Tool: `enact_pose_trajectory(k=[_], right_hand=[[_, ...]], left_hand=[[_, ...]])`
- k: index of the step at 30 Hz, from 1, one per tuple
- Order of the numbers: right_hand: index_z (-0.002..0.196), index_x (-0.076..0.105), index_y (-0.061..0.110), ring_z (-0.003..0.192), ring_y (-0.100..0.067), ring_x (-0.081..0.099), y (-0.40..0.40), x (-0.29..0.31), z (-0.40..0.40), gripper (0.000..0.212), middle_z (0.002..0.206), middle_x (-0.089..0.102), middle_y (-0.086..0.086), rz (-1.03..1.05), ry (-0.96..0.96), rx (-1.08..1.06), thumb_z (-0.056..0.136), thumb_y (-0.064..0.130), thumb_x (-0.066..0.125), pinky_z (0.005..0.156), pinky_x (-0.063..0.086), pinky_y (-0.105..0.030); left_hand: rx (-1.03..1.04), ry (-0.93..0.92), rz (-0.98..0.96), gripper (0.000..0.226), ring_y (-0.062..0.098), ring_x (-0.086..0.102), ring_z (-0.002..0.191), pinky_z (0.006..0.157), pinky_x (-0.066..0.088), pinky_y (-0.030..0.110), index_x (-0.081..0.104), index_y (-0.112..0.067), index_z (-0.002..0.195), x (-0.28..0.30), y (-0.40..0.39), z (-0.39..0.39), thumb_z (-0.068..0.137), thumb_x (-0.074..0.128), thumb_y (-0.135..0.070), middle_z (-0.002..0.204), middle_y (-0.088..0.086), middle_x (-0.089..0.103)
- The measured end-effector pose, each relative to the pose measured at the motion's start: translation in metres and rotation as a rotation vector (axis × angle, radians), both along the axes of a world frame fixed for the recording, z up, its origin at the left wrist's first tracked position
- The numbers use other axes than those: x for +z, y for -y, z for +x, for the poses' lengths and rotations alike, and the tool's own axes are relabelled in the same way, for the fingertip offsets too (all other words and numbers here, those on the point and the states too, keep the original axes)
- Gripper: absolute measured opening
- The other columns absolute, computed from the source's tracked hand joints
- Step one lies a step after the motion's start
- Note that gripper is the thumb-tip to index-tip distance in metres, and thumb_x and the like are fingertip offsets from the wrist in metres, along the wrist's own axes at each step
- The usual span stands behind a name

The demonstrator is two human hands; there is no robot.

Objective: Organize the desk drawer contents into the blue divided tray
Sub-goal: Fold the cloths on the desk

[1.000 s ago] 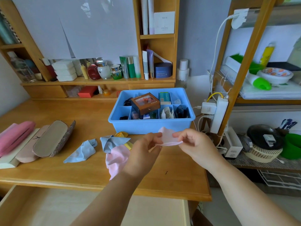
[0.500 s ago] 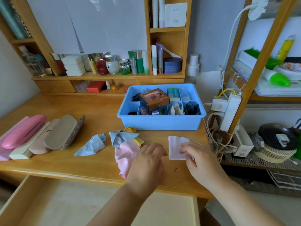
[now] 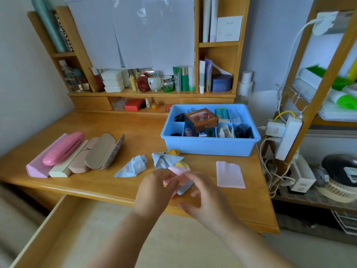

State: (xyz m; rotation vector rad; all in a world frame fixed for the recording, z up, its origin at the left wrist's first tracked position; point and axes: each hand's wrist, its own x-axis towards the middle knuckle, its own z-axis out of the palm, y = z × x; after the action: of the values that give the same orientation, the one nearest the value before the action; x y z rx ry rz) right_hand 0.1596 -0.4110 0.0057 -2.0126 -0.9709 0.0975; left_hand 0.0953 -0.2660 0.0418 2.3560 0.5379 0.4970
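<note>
My left hand [image 3: 157, 185] pinches the pink cloth [image 3: 178, 172] near the desk's [image 3: 135, 130] front edge, to fold it; my right hand's [image 3: 202, 194] blurred fingers I cannot tell. Blue divided tray [image 3: 210, 147] sits by the right edge, a folded cloth [image 3: 229, 175] before it.

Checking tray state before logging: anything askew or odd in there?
Yes. The brown box in the blue divided tray sits tilted across the dividers, riding above the rim instead of inside one compartment. On the desk, the patterned glasses case lies open, unlike the closed cases beside it.
</note>
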Motion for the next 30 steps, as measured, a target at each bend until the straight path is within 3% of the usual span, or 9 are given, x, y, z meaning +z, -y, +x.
enact_pose_trajectory(k=[5, 9, 11, 13, 16, 18, 23, 27, 30], right_hand=[[0.097, 0.068, 0.024, 0.080, -0.008, 0.062, -0.007, 0.025, -0.001, 0.016, 0.090, 0.069, 0.011, 0.152, -0.039, -0.141, 0.086, 0.013, 0.062, 0.070, 0.052, -0.034], [0.084, 0.071, 0.024, 0.073, -0.003, 0.061, 0.000, 0.053, 0.004, 0.014, 0.076, 0.068, 0.013, 0.217, -0.091, -0.142, 0.086, 0.013, 0.063, 0.065, 0.048, -0.018], [0.083, 0.070, 0.021, 0.075, 0.000, 0.057, -0.001, 0.065, 0.008, 0.012, 0.085, 0.064, 0.012, 0.221, -0.088, -0.163, 0.086, 0.012, 0.063, 0.066, 0.044, -0.012], [0.081, 0.067, 0.018, 0.074, 0.002, 0.055, -0.002, 0.077, 0.014, 0.010, 0.093, 0.058, 0.012, 0.210, -0.076, -0.209, 0.085, 0.009, 0.064, 0.067, 0.040, -0.007], [0.078, 0.064, 0.020, 0.062, 0.002, 0.055, -0.002, 0.095, 0.019, 0.010, 0.085, 0.062, 0.012, 0.129, -0.069, -0.210, 0.084, 0.013, 0.063, 0.058, 0.037, -0.005], [0.074, 0.065, 0.023, 0.058, 0.000, 0.057, 0.000, 0.104, 0.016, 0.012, 0.072, 0.064, 0.012, 0.048, -0.011, -0.182, 0.085, 0.019, 0.063, 0.052, 0.038, -0.008], [0.075, 0.067, 0.022, 0.068, -0.005, 0.062, 0.005, 0.117, 0.008, 0.011, 0.070, 0.067, 0.008, 0.012, 0.069, -0.169, 0.085, 0.022, 0.063, 0.065, 0.052, -0.025], [0.072, 0.067, 0.028, 0.065, -0.001, 0.061, 0.012, 0.118, 0.011, 0.012, 0.064, 0.064, 0.015, -0.005, 0.083, -0.166, 0.084, 0.031, 0.067, 0.053, 0.047, -0.015], [0.070, 0.065, 0.031, 0.066, 0.007, 0.059, 0.018, 0.118, 0.013, 0.014, 0.061, 0.061, 0.020, 0.005, 0.063, -0.134, 0.082, 0.036, 0.070, 0.051, 0.042, -0.008]], left_hand=[[-0.054, -0.002, -0.320, 0.028, -0.001, 0.050, 0.048, 0.048, 0.037, 0.010, 0.067, -0.022, 0.064, 0.019, 0.001, 0.002, 0.089, 0.060, -0.029, 0.054, -0.010, 0.063], [-0.032, 0.031, -0.396, 0.033, 0.004, 0.045, 0.047, 0.044, 0.033, 0.009, 0.062, -0.012, 0.065, 0.028, -0.003, 0.003, 0.092, 0.056, -0.029, 0.050, -0.010, 0.052], [-0.041, 0.085, -0.390, 0.024, 0.003, 0.050, 0.056, 0.050, 0.035, 0.007, 0.062, -0.018, 0.073, 0.034, 0.000, 0.003, 0.093, 0.055, -0.029, 0.059, -0.016, 0.055], [-0.095, 0.117, -0.386, 0.011, -0.004, 0.059, 0.085, 0.069, 0.042, 0.006, 0.060, -0.032, 0.099, 0.039, 0.004, 0.002, 0.088, 0.061, -0.033, 0.089, -0.019, 0.063], [-0.148, 0.131, -0.171, 0.051, -0.005, 0.053, 0.105, 0.083, 0.043, 0.009, 0.043, -0.037, 0.124, 0.041, 0.018, -0.002, 0.079, 0.068, -0.041, 0.109, -0.020, 0.056], [-0.090, 0.226, -0.027, 0.047, -0.006, 0.055, 0.101, 0.080, 0.045, 0.009, 0.043, -0.036, 0.123, 0.046, 0.028, -0.004, 0.082, 0.065, -0.042, 0.103, -0.019, 0.059], [-0.093, 0.311, 0.236, 0.039, 0.008, 0.065, 0.089, 0.075, 0.055, 0.032, 0.052, -0.023, 0.117, 0.060, 0.039, -0.003, 0.081, 0.066, -0.032, 0.097, -0.010, 0.068], [-0.075, 0.262, 0.188, 0.023, 0.008, 0.065, 0.086, 0.074, 0.054, 0.033, 0.062, -0.021, 0.108, 0.064, 0.041, -0.002, 0.086, 0.058, -0.019, 0.092, -0.008, 0.069], [-0.078, 0.274, 0.037, 0.017, 0.000, 0.064, 0.078, 0.069, 0.053, 0.022, 0.070, -0.023, 0.090, 0.065, 0.037, -0.003, 0.086, 0.056, -0.014, 0.079, -0.014, 0.070]])
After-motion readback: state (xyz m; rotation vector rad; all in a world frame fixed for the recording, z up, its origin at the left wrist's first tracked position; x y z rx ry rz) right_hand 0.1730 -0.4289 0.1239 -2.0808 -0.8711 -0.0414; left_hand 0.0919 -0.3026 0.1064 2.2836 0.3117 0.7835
